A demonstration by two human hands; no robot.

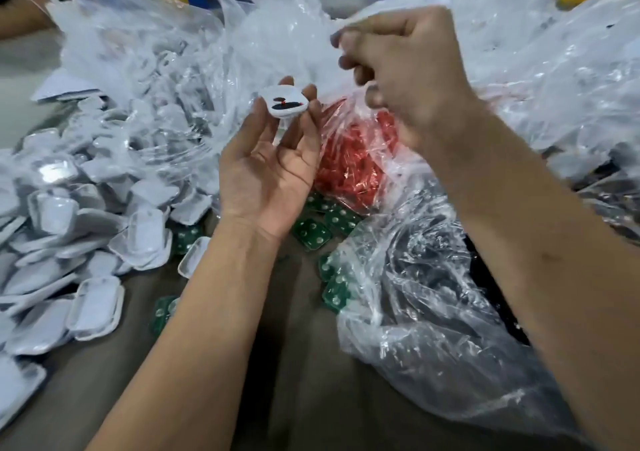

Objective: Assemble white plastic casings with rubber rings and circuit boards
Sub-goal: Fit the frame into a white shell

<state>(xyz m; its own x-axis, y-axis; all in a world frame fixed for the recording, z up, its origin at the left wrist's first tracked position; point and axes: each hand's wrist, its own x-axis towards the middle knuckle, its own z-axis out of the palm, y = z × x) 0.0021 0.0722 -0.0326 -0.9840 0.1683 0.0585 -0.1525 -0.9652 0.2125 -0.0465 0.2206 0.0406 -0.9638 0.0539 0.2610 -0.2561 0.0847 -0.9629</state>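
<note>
Left fingers [304, 104] round white casing [284, 103] (right hand [405, 80] curled, blurred)

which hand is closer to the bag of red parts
Right. The right hand hovers just above the red parts bag, fingers curled at its opening. The left hand sits beside the bag's left edge, pinching a white casing.

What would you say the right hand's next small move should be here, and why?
Probably lower the right hand to the white casing and seat whatever it has picked. The left hand holds the casing up at its fingertips, face showing, while the right hand's fingers are curled just above the bag of red parts. What they pinch is too blurred to tell.
</note>
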